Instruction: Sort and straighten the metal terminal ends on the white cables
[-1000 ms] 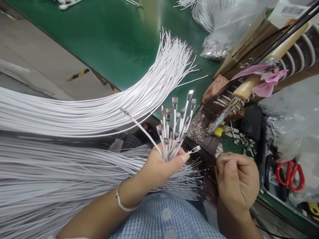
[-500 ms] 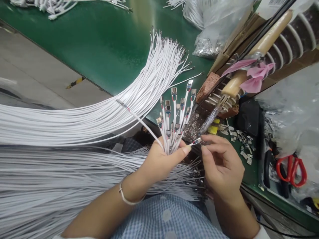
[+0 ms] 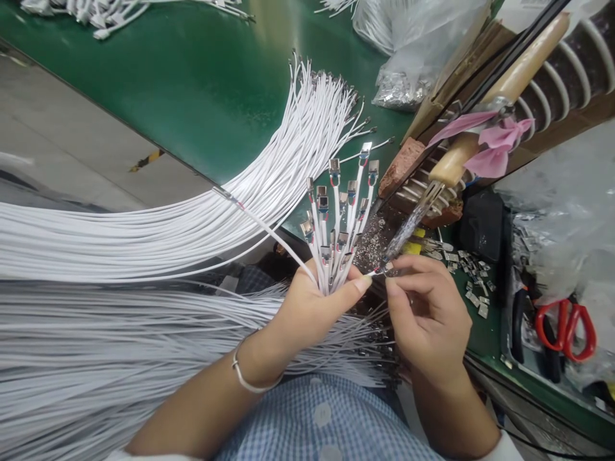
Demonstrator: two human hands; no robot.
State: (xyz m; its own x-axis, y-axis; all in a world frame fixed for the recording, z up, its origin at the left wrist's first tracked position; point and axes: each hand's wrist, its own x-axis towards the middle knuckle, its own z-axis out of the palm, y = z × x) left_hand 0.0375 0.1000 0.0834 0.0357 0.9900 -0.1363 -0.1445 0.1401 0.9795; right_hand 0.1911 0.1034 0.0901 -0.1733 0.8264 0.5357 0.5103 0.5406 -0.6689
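Note:
My left hand [image 3: 312, 304] is closed around a fanned bunch of white cables [image 3: 339, 256] with small metal USB-C type connectors on their upper ends. Between its thumb and fingers one cable end points right, its connector [image 3: 384, 267] close under the tip of a soldering iron [image 3: 408, 221]. My right hand [image 3: 425, 314] meets that connector from the right, thumb and index finger pinched on what looks like a thin wire, too small to identify surely. One longer connector end [image 3: 227, 195] sticks out to the left of the bunch.
A thick bundle of white cables [image 3: 269, 173] curves over the green table [image 3: 192, 83]; more cables [image 3: 144, 346] lie below it. Right of the iron are a brick [image 3: 402, 168], loose metal shells [image 3: 475, 282] and red-handled cutters [image 3: 567, 330]. A clear plastic bag [image 3: 408, 57] lies behind.
The held connector has shifted slightly right and up, closer to the iron's tip. The bunch in my left hand has tilted a little left. Both hands keep their grip.

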